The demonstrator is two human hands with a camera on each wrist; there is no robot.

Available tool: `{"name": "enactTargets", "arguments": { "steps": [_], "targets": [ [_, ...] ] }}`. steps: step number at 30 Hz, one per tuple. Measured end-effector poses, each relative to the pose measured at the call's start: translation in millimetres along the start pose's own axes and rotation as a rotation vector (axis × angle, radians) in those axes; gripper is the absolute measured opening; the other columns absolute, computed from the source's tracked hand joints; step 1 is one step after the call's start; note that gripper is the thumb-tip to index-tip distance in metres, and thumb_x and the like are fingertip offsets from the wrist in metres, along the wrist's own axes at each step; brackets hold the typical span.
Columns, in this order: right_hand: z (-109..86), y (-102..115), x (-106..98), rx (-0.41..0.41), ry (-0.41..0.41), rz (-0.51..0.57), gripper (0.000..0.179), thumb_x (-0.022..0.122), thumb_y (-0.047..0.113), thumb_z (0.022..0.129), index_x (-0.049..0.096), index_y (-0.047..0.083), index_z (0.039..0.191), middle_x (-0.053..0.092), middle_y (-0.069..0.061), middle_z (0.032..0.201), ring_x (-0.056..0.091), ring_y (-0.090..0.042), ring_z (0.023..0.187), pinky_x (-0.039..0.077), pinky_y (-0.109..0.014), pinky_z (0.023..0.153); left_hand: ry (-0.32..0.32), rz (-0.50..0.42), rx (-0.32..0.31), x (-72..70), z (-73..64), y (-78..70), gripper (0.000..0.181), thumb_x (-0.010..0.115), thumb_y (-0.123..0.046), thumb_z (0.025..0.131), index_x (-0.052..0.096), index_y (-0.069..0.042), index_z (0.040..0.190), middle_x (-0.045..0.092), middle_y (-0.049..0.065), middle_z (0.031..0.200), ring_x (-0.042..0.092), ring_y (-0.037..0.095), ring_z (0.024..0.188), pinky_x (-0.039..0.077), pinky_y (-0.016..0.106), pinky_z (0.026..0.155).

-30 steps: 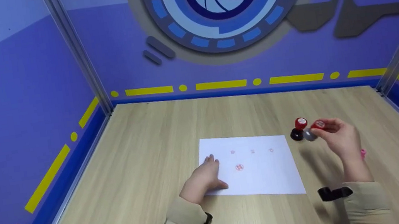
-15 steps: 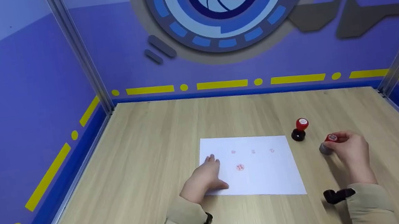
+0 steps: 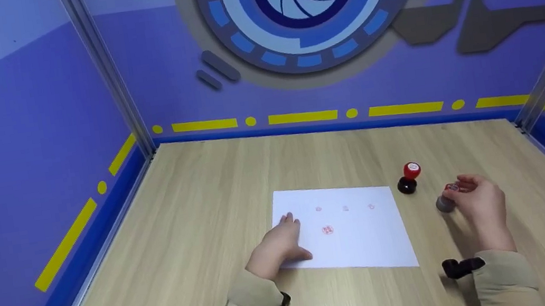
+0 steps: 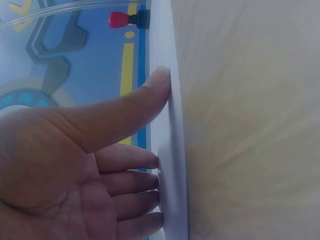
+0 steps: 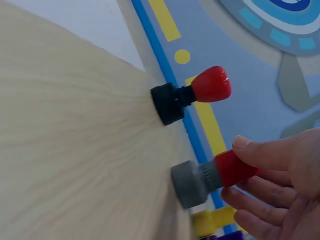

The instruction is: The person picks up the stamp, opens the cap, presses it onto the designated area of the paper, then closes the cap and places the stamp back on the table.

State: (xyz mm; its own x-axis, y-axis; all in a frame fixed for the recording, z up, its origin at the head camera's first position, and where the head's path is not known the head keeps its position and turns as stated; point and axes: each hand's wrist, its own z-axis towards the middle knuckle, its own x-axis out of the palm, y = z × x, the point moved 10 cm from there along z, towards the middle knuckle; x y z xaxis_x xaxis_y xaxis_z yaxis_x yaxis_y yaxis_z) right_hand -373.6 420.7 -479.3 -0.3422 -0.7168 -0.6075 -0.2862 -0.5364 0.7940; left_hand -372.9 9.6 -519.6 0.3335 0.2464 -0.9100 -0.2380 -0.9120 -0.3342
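Note:
My left hand (image 3: 279,240) lies on the left side of a white sheet of paper (image 3: 370,240), fingers spread and thumb near its front edge. Several faint red stamp prints (image 3: 327,230) mark the sheet. To the right, a grey stamp with a red handle (image 5: 192,184) stands upright on the table. Around that handle my right hand (image 3: 482,203) has loosened: the thumb lies along it while the fingers are extended and spread. A black stamp with a red handle (image 3: 408,178) stands just behind, between paper and hand; it shows also in the left wrist view.
Low in the right wrist view, a yellow object (image 5: 212,220) and a purple object (image 5: 231,236) appear beyond the grey stamp, partly cut off. Blue printed walls (image 3: 38,154) enclose the wooden table (image 3: 195,212) at the back and sides.
My right hand has carried the grey stamp right and nearer, away from the black stamp, and set it down; its fingers have since lifted apart. The left hand has stayed on the paper.

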Motion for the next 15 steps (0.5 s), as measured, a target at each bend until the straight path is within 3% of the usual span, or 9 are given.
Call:
{"name": "enactTargets", "arguments": {
  "steps": [2, 5, 8, 11, 15],
  "targets": [
    [-2.2, 8, -3, 0.000, -0.046, 0.054, 0.058, 0.069, 0.024, 0.100, 0.050, 0.004, 0.150, 0.057, -0.020, 0.149, 0.058, -0.033, 0.134, 0.052, -0.044, 0.110, 0.002, -0.002, 0.005, 0.3, -0.3, 0.1, 0.089, 0.086, -0.034, 0.085, 0.042, 0.004, 0.153, 0.029, 0.024, 0.166, 0.028, 0.035, 0.157, 0.029, 0.043, 0.129],
    [-5.5, 21, 1, 0.005, -0.098, 0.191, 0.054, 0.070, 0.026, 0.099, 0.054, 0.012, 0.149, 0.059, -0.011, 0.149, 0.062, -0.018, 0.129, 0.054, -0.024, 0.105, 0.006, -0.004, 0.011, 1.5, -0.6, 1.0, 0.089, 0.085, -0.033, 0.086, 0.042, 0.005, 0.153, 0.029, 0.025, 0.166, 0.028, 0.035, 0.157, 0.029, 0.042, 0.129],
    [-5.1, 33, 19, -0.007, -0.064, 0.319, 0.057, 0.070, 0.022, 0.099, 0.051, 0.012, 0.152, 0.058, -0.010, 0.151, 0.062, -0.013, 0.130, 0.051, -0.014, 0.102, 0.009, -0.009, 0.010, 1.3, -1.9, 1.8, 0.088, 0.084, -0.032, 0.086, 0.041, 0.005, 0.153, 0.029, 0.025, 0.166, 0.028, 0.034, 0.157, 0.028, 0.042, 0.129],
    [-1.2, 40, 42, -0.015, 0.003, 0.386, 0.065, 0.068, 0.020, 0.100, 0.039, 0.009, 0.158, 0.047, -0.011, 0.160, 0.051, -0.020, 0.144, 0.045, -0.024, 0.115, 0.002, -0.011, 0.012, 0.4, -2.2, 1.5, 0.087, 0.085, -0.031, 0.086, 0.042, 0.005, 0.153, 0.030, 0.026, 0.166, 0.029, 0.034, 0.157, 0.029, 0.041, 0.129],
    [6.8, 38, 61, -0.002, 0.002, 0.353, 0.072, 0.066, 0.019, 0.102, 0.029, 0.006, 0.161, 0.035, -0.015, 0.166, 0.038, -0.030, 0.153, 0.037, -0.042, 0.124, -0.007, -0.011, 0.013, -0.7, -1.1, -0.1, 0.087, 0.085, -0.031, 0.086, 0.043, 0.005, 0.152, 0.031, 0.026, 0.165, 0.029, 0.034, 0.157, 0.030, 0.041, 0.128]
  ]
}}
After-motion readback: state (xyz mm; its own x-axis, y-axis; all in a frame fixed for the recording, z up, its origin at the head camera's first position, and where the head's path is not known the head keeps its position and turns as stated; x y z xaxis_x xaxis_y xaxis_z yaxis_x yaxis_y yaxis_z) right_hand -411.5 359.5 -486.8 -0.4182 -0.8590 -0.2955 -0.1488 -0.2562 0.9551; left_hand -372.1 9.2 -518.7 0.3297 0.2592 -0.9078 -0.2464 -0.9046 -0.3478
